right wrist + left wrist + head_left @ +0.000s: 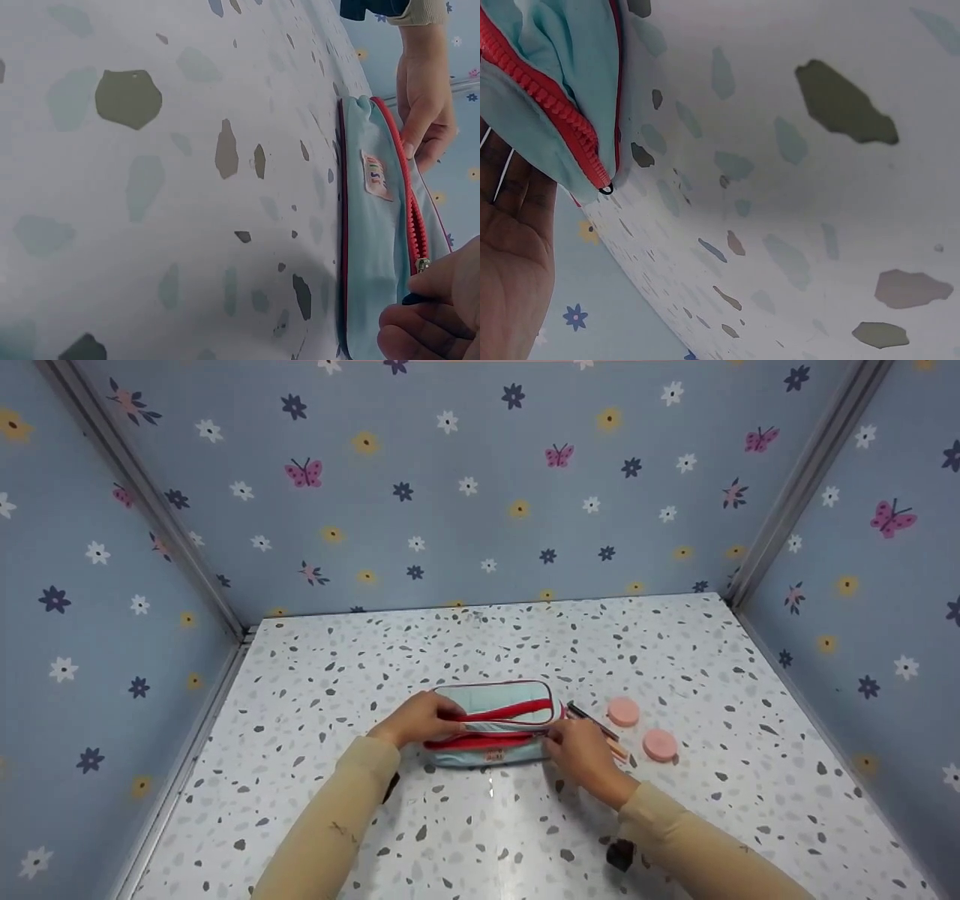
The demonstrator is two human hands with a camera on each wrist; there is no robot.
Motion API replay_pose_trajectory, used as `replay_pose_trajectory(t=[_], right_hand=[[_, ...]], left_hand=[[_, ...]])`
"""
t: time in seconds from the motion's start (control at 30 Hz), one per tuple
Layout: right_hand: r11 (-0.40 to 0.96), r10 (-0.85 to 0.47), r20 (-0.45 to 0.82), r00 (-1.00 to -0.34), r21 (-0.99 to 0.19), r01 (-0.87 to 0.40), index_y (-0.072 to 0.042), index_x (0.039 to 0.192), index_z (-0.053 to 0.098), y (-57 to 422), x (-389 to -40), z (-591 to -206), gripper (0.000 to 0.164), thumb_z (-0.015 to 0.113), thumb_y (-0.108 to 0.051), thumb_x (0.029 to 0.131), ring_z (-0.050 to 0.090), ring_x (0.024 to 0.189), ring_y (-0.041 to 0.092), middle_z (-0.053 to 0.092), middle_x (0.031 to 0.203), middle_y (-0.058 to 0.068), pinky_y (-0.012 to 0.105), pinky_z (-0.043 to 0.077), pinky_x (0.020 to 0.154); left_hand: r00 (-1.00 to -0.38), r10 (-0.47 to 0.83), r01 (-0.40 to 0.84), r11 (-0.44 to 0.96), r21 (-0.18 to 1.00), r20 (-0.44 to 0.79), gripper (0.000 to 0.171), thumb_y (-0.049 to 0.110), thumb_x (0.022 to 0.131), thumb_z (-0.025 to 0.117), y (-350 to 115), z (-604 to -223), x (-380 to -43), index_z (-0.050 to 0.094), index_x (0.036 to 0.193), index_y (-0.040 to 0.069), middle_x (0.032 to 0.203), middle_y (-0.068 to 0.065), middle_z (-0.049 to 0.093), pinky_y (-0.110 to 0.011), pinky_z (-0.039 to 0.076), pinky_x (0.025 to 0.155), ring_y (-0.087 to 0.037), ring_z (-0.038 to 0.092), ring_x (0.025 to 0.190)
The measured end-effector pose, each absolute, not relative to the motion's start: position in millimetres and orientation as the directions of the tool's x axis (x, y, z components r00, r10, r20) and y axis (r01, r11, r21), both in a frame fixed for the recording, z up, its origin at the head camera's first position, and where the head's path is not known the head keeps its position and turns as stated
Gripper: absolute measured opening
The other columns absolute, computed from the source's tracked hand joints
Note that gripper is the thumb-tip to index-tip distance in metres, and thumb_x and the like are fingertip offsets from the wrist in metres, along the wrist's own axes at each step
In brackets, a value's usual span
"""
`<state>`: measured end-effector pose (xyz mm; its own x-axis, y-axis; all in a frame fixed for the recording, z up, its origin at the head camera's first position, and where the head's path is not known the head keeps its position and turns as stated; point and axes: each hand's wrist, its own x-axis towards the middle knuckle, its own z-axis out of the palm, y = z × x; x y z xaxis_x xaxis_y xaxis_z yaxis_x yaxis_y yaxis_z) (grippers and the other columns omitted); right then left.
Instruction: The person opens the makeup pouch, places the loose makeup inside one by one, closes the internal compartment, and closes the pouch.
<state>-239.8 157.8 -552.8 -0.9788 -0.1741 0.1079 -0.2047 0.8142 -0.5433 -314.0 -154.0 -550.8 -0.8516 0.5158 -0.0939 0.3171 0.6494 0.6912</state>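
A light-blue pencil case with red zips and a small printed label lies on the speckled table. My left hand grips its left end, thumb on top near the red zip. At the right end, my right hand pinches the dark pull tab of the zip's metal slider between thumb and finger. The zip teeth are parted along the front. Whatever is inside the case is hidden.
Just beyond my right hand lie a dark pen and an orange stick, partly covered by the hand. Two pink round pieces sit to their right. Blue flower-patterned walls enclose the table at the back and sides.
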Motion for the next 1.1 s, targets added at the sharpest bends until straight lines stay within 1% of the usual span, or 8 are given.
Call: replay_pose_trajectory(t=[0.13, 0.3, 0.5, 0.63, 0.73, 0.93, 1.1], right_hand=[[0.81, -0.162, 0.095, -0.982, -0.556, -0.187, -0.012, 0.087, 0.08, 165, -240, -554, 0.01, 0.079, -0.01, 0.097, 0.06, 0.066, 0.011, 0.07, 0.074, -0.003, 0.029, 0.052, 0.061], [0.813, -0.118, 0.096, -0.988, -0.563, -0.151, -0.012, 0.082, 0.078, 176, -242, -556, 0.013, 0.078, -0.008, 0.094, 0.061, 0.067, 0.011, 0.072, 0.073, -0.002, 0.03, 0.053, 0.063], [0.813, -0.081, 0.102, -0.991, -0.568, -0.125, -0.008, 0.082, 0.078, 187, -248, -556, 0.014, 0.076, -0.008, 0.095, 0.059, 0.065, 0.014, 0.071, 0.074, 0.002, 0.03, 0.049, 0.059], [0.812, -0.073, 0.106, -0.992, -0.572, -0.12, -0.007, 0.082, 0.078, 192, -253, -556, 0.015, 0.076, -0.01, 0.097, 0.06, 0.065, 0.015, 0.073, 0.075, 0.003, 0.029, 0.049, 0.057], [0.814, -0.067, 0.116, -0.991, -0.568, -0.121, -0.007, 0.082, 0.079, 194, -257, -557, 0.016, 0.076, -0.011, 0.097, 0.061, 0.066, 0.015, 0.074, 0.075, 0.003, 0.03, 0.05, 0.059], [0.814, -0.07, 0.102, -0.992, -0.57, -0.116, -0.008, 0.084, 0.079, 196, -262, -558, 0.015, 0.077, -0.014, 0.098, 0.062, 0.07, 0.016, 0.074, 0.077, 0.003, 0.032, 0.052, 0.064], [0.805, -0.084, 0.067, -0.994, -0.584, -0.107, -0.011, 0.089, 0.081, 199, -263, -557, 0.01, 0.079, -0.015, 0.098, 0.063, 0.072, 0.015, 0.076, 0.082, 0.002, 0.032, 0.053, 0.067]], left_hand=[[-0.852, 0.514, 0.314, 0.653, 0.689, -0.1, 0.026, 0.031, 0.099, 0.08, -154, -551, -314, 0.084, 0.119, 0.015, 0.117, -0.001, 0.082, -0.048, 0.058, 0.107, -0.02, 0.072, 0.113], [-0.852, 0.514, 0.315, 0.655, 0.687, -0.099, 0.025, 0.028, 0.099, 0.081, -154, -552, -314, 0.084, 0.12, 0.014, 0.118, -0.001, 0.082, -0.046, 0.058, 0.106, -0.019, 0.072, 0.112], [-0.85, 0.518, 0.322, 0.65, 0.688, -0.091, 0.024, 0.026, 0.099, 0.081, -154, -552, -314, 0.085, 0.118, 0.013, 0.116, -0.002, 0.082, -0.044, 0.059, 0.101, -0.016, 0.07, 0.105], [-0.846, 0.526, 0.331, 0.651, 0.683, -0.092, 0.024, 0.027, 0.099, 0.081, -154, -552, -314, 0.085, 0.118, 0.013, 0.115, -0.002, 0.082, -0.043, 0.059, 0.099, -0.014, 0.069, 0.103], [-0.845, 0.526, 0.328, 0.656, 0.68, -0.1, 0.023, 0.027, 0.099, 0.081, -152, -552, -314, 0.085, 0.118, 0.013, 0.114, -0.001, 0.082, -0.043, 0.059, 0.099, -0.015, 0.069, 0.102], [-0.859, 0.497, 0.311, 0.695, 0.648, -0.121, 0.027, 0.025, 0.098, 0.082, -148, -549, -312, 0.082, 0.122, 0.012, 0.119, -0.002, 0.08, -0.046, 0.058, 0.106, -0.019, 0.069, 0.109], [-0.877, 0.462, 0.303, 0.745, 0.595, -0.132, 0.039, 0.026, 0.094, 0.085, -142, -542, -308, 0.078, 0.128, 0.01, 0.125, -0.005, 0.076, -0.048, 0.054, 0.113, -0.023, 0.067, 0.116]])
